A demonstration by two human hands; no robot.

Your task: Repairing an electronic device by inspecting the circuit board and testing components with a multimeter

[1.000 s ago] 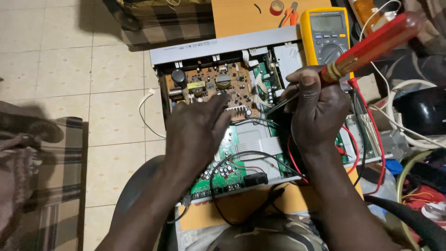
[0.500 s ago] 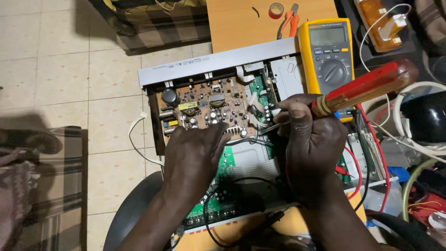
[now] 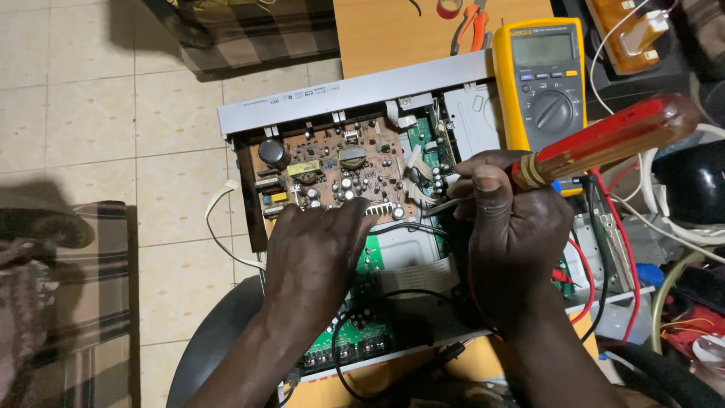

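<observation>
Presently, brown circuit board [image 3: 332, 170] sits in opened silver chassis [image 3: 355, 94], under left hand [image 3: 317, 253], fingers spread flat on its near edge, gripping nothing. Right hand [image 3: 513, 227] closed round red-handled screwdriver [image 3: 604, 140], tip at board's rt edge. Yellow multimeter [image 3: 540, 79] just beyond rt hand.

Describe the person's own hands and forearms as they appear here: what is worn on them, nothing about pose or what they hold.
Both are bare. The left hand and right hand wear no gloves, and no rings, watch or bracelet show on the parts in view. Both forearms are uncovered down to the bottom edge of the picture, with no sleeve visible.
</observation>
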